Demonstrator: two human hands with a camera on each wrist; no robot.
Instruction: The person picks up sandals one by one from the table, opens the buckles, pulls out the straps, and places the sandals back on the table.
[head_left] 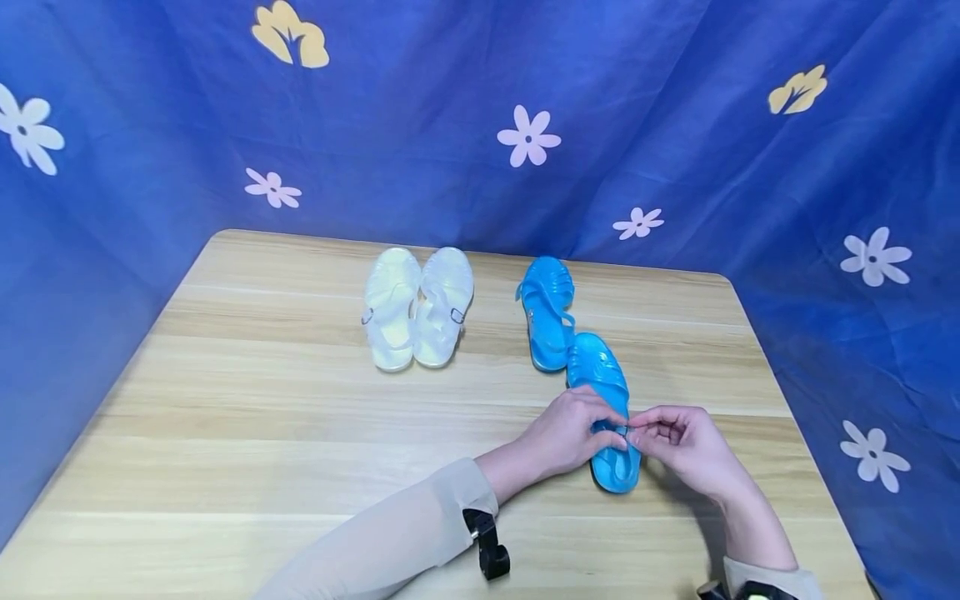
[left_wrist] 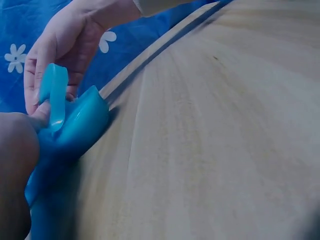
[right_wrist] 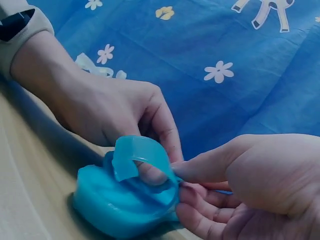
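Observation:
A shiny blue jelly sandal (head_left: pixel 617 472) lies on the table, toe away from me. My left hand (head_left: pixel 572 429) reaches over it from the left, pinching its strap at the right side, the thumb inside the strap loop (right_wrist: pixel 142 150). From the right, my right hand (head_left: pixel 693 446) pinches the strap's fastening at the same side, its fingertips meeting the left ones. The fingers hide the buckle itself. In the left wrist view the curved strap (left_wrist: pixel 58 97) stands up above the heel. A second blue sandal (head_left: pixel 550 333) lies just beyond, touching or nearly touching the first one's toe.
A pair of whitish translucent sandals, the left one (head_left: pixel 392 275) and the right one (head_left: pixel 447 275), lies side by side at the back middle. All stand on a light wood-grain table (head_left: pixel 225 400). A blue flowered curtain (head_left: pixel 420 125) hangs behind the table and along both sides.

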